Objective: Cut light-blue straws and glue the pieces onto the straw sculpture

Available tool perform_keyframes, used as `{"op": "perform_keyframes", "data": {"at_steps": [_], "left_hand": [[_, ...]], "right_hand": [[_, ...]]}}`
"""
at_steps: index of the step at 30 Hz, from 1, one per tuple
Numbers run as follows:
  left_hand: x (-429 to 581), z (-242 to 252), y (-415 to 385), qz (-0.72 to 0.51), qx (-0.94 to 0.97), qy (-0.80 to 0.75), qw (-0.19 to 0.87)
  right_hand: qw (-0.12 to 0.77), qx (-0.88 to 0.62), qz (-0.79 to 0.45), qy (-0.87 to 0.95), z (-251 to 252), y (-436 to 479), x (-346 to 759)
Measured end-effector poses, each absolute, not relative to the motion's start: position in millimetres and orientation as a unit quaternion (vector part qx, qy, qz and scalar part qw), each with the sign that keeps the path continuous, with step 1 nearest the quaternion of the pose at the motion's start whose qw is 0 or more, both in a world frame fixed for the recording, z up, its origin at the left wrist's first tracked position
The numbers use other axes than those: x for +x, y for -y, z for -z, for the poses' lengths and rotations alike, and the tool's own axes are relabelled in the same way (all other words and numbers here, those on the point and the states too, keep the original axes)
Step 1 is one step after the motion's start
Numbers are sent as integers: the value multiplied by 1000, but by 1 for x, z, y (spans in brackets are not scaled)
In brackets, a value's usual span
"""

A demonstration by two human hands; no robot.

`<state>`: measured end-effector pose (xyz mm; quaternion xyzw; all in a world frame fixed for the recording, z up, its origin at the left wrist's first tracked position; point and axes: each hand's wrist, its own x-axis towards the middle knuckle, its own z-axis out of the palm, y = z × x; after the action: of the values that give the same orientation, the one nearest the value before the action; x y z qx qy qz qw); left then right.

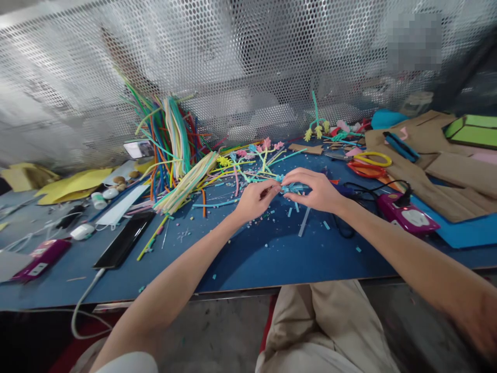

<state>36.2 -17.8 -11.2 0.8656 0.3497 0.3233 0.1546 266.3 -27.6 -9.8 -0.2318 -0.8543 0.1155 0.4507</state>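
Both hands meet over the middle of the blue table (248, 264). My left hand (257, 198) is closed, its fingertips pinching the left end of a light blue fuzzy piece (291, 186). From the right, my right hand (312, 190) grips the same piece between thumb and fingers, covering part of it. Just behind the hands lie pipe-cleaner flowers, among them a pink one (266, 144) and a yellow one (224, 161). Small blue clippings are scattered on the table around and below the hands.
Bundled pipe cleaners (186, 184) stand and lie at the left, near a black phone (125, 241) with a cable. At the right are orange-handled scissors (365, 170), a purple power strip (407, 212) and brown cardboard (462, 178). A perforated metal panel (217, 62) rises behind.
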Motion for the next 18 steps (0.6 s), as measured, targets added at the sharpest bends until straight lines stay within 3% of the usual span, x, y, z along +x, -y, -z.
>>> {"op": "perform_keyframes", "data": {"at_steps": [13, 18], "left_hand": [[36, 12, 17, -334, 861, -353, 150], [34, 15, 16, -310, 882, -348, 62]], "right_hand": [[464, -218, -95, 853, 9, 26, 266], [441, -231, -104, 861, 8, 26, 267]]}}
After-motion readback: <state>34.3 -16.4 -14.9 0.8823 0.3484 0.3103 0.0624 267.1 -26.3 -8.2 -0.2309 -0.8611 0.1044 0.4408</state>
